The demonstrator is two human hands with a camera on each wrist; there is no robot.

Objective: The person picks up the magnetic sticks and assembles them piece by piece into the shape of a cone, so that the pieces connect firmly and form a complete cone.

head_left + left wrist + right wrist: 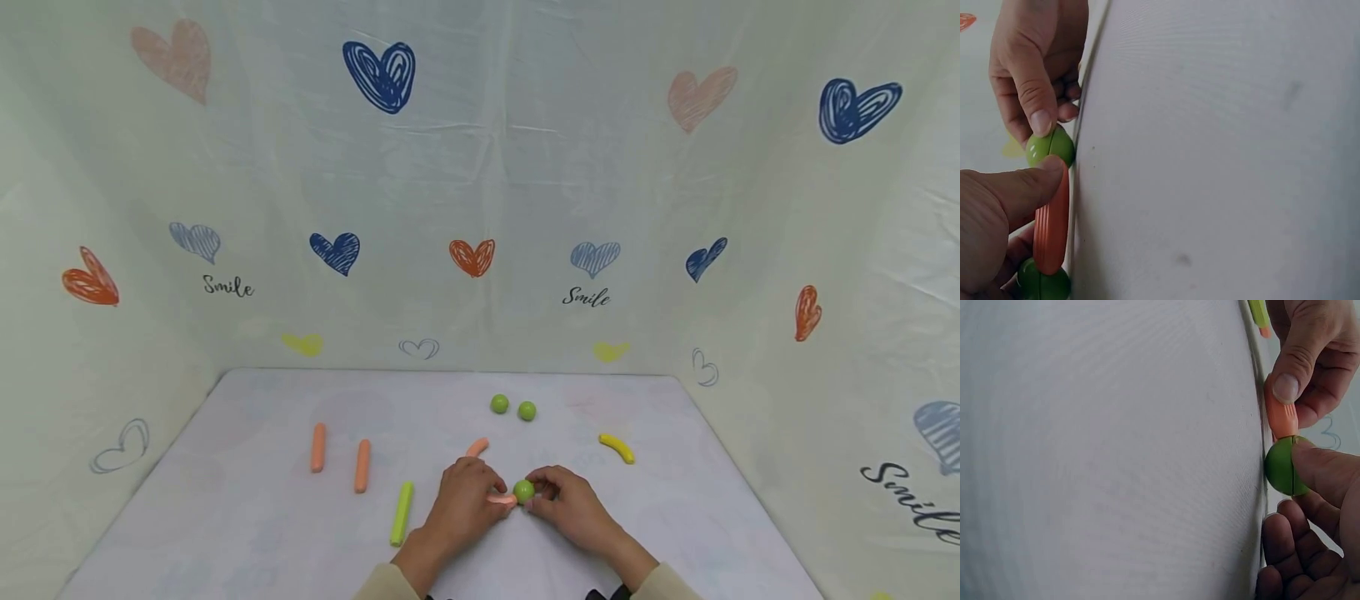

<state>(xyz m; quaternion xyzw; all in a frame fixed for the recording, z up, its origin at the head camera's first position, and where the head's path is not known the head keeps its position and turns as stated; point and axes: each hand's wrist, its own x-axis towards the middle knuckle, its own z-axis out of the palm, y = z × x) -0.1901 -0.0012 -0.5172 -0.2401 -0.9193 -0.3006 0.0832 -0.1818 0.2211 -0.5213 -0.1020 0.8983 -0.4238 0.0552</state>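
In the head view my left hand pinches a ridged orange plastic stick, slightly curved, between thumb and fingers. My right hand holds a glossy green ball with a seam round its middle, thumb and fingertips on its sides. The stick's end meets the ball. At the stick's other end, the left wrist view shows a second green ball, partly behind the left fingers. Beyond the left hand another curved orange stick shows, its near end hidden by that hand.
Two green balls lie farther back. To the right is a curved yellow stick. On the left lie two straight orange sticks and a lime-green stick. A heart-printed curtain surrounds the white table.
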